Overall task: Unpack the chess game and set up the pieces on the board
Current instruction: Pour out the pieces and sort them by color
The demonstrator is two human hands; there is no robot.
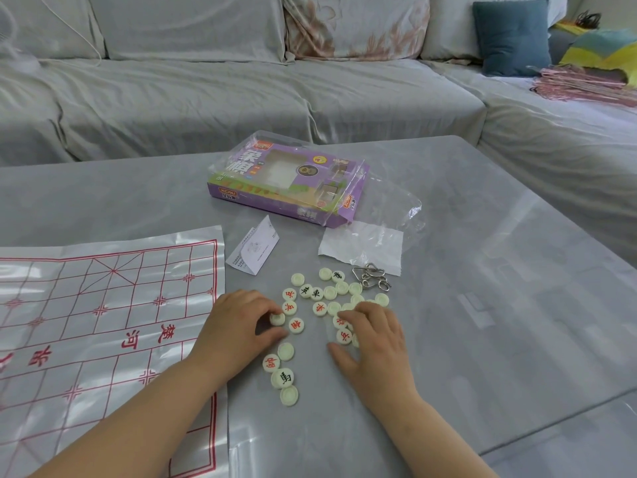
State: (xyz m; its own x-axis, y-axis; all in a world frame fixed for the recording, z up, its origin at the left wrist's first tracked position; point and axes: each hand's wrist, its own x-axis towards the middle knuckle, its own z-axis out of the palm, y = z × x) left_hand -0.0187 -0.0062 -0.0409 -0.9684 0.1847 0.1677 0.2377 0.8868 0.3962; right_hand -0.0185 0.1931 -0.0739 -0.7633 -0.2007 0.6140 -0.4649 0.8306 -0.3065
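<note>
At lower centre the left hand (241, 326) pinches one pale piece (277, 318) between thumb and fingertips, just right of the board (103, 305), which lies flat at lower left. The right hand (374, 339) rests beside it, fingers loosely spread on the pieces (315, 293) scattered mid-frame on the table (499, 305). Just beyond lie a wire puzzle (374, 276) and a leaflet (253, 248). Farther up sits the purple box (286, 181), partly in clear wrap (396, 205), before a sofa (206, 91).
</note>
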